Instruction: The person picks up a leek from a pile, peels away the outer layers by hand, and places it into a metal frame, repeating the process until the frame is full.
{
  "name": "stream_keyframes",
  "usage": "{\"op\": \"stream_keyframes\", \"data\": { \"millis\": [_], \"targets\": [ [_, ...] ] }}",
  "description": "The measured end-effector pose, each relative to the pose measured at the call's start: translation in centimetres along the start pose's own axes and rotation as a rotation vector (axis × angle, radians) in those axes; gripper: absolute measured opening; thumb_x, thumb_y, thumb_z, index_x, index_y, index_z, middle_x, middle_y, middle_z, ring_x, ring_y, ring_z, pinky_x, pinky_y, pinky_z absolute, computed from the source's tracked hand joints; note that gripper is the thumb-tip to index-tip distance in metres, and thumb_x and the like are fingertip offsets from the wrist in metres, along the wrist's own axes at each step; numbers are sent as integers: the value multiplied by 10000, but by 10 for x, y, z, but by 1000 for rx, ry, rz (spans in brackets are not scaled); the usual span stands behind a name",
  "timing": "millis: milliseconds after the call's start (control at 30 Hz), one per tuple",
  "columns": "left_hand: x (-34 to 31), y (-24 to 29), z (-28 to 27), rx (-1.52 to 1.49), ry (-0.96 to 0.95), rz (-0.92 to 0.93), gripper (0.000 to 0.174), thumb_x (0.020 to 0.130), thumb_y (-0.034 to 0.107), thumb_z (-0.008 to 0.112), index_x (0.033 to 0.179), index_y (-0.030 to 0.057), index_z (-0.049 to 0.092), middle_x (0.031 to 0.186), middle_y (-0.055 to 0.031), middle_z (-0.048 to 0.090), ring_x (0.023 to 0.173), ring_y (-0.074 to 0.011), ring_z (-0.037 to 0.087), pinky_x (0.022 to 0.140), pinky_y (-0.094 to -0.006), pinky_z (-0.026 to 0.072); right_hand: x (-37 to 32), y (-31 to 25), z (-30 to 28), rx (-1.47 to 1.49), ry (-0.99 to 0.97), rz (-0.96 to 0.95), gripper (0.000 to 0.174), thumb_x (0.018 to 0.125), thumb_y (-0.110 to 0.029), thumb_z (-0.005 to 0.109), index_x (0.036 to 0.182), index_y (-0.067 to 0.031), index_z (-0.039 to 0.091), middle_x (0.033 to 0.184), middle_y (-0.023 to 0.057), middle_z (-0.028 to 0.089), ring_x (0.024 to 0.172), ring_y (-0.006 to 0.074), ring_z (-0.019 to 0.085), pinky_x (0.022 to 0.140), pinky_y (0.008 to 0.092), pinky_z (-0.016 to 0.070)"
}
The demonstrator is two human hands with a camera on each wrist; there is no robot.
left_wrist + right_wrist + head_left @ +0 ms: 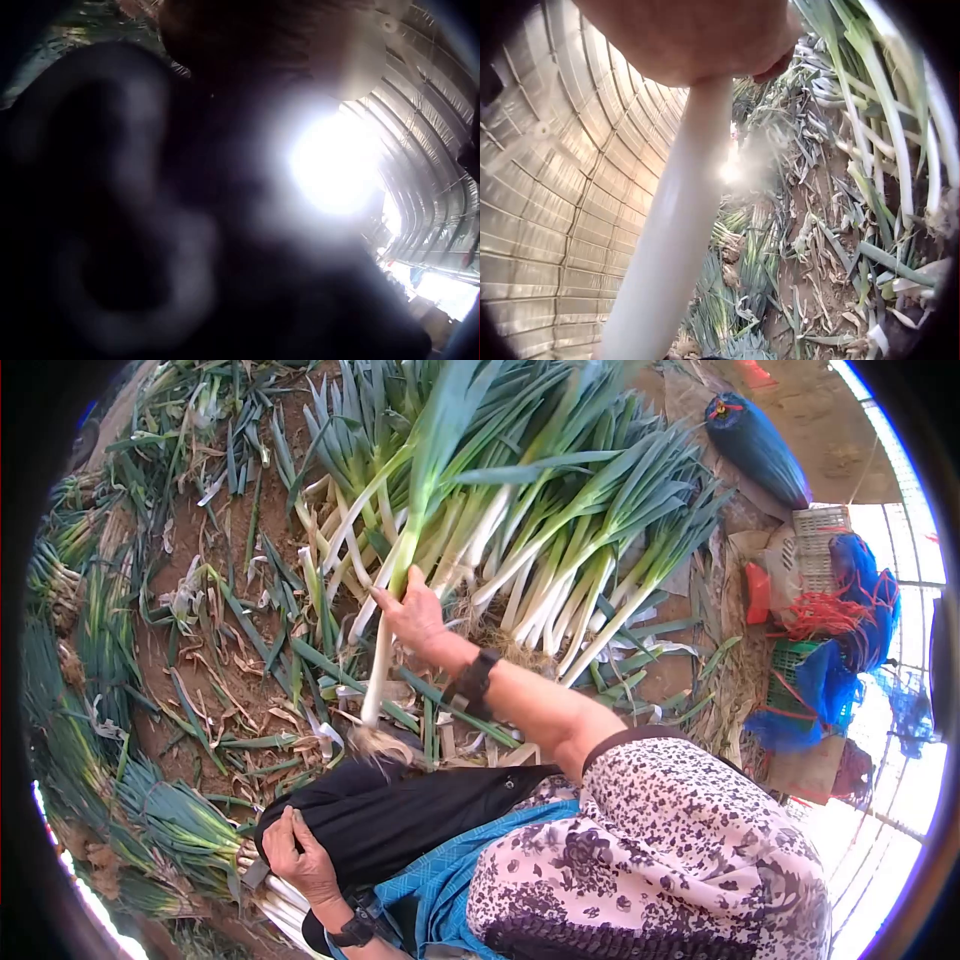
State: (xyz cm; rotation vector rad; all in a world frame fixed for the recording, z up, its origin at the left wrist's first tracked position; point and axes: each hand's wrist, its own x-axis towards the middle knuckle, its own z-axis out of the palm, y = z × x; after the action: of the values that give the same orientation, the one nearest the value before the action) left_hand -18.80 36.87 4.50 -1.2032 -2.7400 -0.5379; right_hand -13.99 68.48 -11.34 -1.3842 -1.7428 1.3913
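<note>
Far left, bundles of leeks (185, 815) run into the dark lens rim, which cuts off their outer ends. Beside them, my left hand (305, 865) lies against my black trousers (430, 810), thumb and forefinger bent close together; whether they pinch anything I cannot tell, and the small grey thing (256, 873) beside the hand is too indistinct to name. The left wrist view is mostly shadow and glare. At centre, my right hand (415, 622) has its fingers curled round a single leek (382, 660), leaves pointing away and blurring towards the top edge, roots blurred near my trousers; contact there is unclear. In the right wrist view its white stalk is cropped below. Further right lies a heap of leeks (545, 605), stems overlapping. Farthest right are a dark sack (755, 450) and a crate (822, 545) partly covered by blue netting (830, 685)
</note>
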Motion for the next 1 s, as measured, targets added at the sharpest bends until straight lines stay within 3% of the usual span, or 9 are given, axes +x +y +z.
{"op": "stream_keyframes", "data": {
  "millis": [67, 300, 367, 433, 467, 600, 800, 933, 1000],
  "targets": [
    [2, -1, 1, 2, 9, -2, 109, 855, -8, 648, 952, -49, 676, 827, -158, 650, 756, -301, 591, 699, -390, 479, 33, 50, -5, -59, -218, 34, 377, 869, -332, 610, 964, 33, 617, 860, 245, 663, 801, 387, 651, 752, 449, 514],
    [7, -1, 8, 16, 22, -96, 98, 853, -5, 648, 937, -46, 677, 808, -152, 647, 733, -301, 590, 696, -389, 475, 139, 238, -135, -38, 499, 337, 391, 776, -205, 620, 985, 123, 574, 948, 247, 645, 811, 319, 640, 742, 426, 501],
    [11, 1, 11, 18, 22, -97, 89, 847, -7, 650, 924, -42, 677, 802, -152, 646, 722, -301, 588, 690, -383, 470, 160, 251, -163, 463, 387, 546, 80, 788, -101, 614, 776, -61, 546, 672, 89, 501, 589, 246, 492, 557, 398, 410],
    [17, 4, 12, 12, 9, -103, 86, 843, -10, 651, 919, -41, 678, 801, -149, 646, 722, -299, 589, 688, -380, 467, 176, 263, -179, 695, 241, 574, 137, 815, -21, 564, 733, -91, 480, 653, 60, 452, 539, 222, 410, 563, 394, 369],
    [18, 5, 10, -3, -1, -94, 83, 840, -13, 651, 914, -39, 678, 799, -146, 646, 722, -296, 589, 686, -377, 464, 197, 319, -196, 961, -159, 543, 87, 820, -35, 570, 802, -72, 493, 740, 74, 480, 646, 224, 445, 640, 395, 371],
    [23, 8, 11, 26, 9, -97, 83, 831, 1, 661, 906, -23, 685, 791, -127, 649, 729, -287, 598, 690, -370, 459, 179, 235, -174, 752, 235, 851, 163, 845, -176, 628, 890, -65, 518, 960, 133, 538, 917, 273, 495, 853, 458, 412],
    [28, 11, 15, 56, -4, -111, 161, 829, 37, 679, 982, -14, 677, 859, -133, 670, 788, -299, 614, 740, -373, 476, 147, 183, -171, 865, 120, 686, 177, 859, -242, 608, 893, -89, 526, 824, 113, 548, 778, 282, 551, 720, 437, 500],
    [53, 60, 28, -133, -83, -78, 776, 778, 185, 776, 1427, 18, 385, 1397, -219, 456, 1300, -361, 421, 1004, -412, 420, 73, 101, -143, 1061, 15, 761, 199, 894, -222, 583, 915, -65, 462, 818, 96, 502, 701, 211, 523, 657, 334, 510],
    [55, 70, 40, -346, -163, -229, 974, 767, 253, 798, 1501, 29, 197, 1496, -228, 325, 1405, -345, 269, 1056, -441, 372, 35, 67, -123, 1162, -15, 804, 198, 933, -165, 523, 1021, -24, 416, 930, 127, 526, 818, 285, 595, 792, 459, 563]
  ]
}}
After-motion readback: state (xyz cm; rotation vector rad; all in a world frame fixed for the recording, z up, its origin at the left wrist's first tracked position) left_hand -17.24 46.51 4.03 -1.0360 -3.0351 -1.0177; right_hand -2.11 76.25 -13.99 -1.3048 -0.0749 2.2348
